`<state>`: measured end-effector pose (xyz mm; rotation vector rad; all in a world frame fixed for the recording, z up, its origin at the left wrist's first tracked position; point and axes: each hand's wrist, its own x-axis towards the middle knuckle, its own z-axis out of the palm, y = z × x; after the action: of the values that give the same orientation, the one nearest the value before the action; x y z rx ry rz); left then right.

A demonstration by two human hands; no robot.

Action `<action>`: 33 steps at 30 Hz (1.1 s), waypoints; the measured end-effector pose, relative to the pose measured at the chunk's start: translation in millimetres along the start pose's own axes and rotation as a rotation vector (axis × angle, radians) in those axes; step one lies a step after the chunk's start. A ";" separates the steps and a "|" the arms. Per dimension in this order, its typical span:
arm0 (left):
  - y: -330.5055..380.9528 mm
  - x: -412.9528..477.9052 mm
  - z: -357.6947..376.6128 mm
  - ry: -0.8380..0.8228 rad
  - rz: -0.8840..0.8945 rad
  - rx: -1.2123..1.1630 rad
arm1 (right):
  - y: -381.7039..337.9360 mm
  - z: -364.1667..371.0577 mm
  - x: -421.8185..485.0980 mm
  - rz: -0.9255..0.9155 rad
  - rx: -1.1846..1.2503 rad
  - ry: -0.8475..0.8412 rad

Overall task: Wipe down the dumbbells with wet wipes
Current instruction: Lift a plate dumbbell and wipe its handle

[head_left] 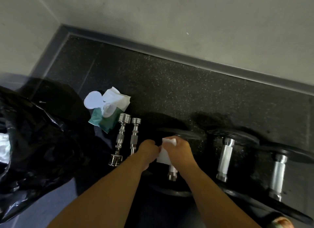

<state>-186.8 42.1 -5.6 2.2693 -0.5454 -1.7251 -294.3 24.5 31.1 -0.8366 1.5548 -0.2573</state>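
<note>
Currently on the leftmost black-plated dumbbell with a chrome handle. It lies on the black speckled rubber floor, directly under both hands. Its long axis runs straight away from the person, with the far plate just past the knuckles and the near plate under the forearms.

The white wet wipe is draped over the handle's far half. The right hand is curled down over wipe and handle, gripping both. The left hand comes in from the left side with fingers curled and appears to pinch the wipe's left edge (contact partly hidden). The bare chrome stub nearest the person is uncovered.

Judgement: the handle wipe is mid-way. The next stroke should run along the axis toward the person, and the right hand is the one placed for it.

- To the right, side by side and parallel: a second black-plated dumbbell and a third black-plated dumbbell.
- To the left, just beside the left hand: two small all-chrome dumbbells, also parallel.
- Beyond those: a green-and-white wet-wipe pack with its lid flipped open.
- Far left: a black plastic bin bag with something white inside.
</note>
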 end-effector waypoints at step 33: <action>57.9 -151.1 -32.0 -0.100 0.198 -0.112 | -95.6 -95.1 -130.9 -0.263 0.060 -0.125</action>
<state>-200.0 53.8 158.3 1.9889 -0.6533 -1.7315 -356.4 11.0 207.9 -0.9909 1.3142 -0.4320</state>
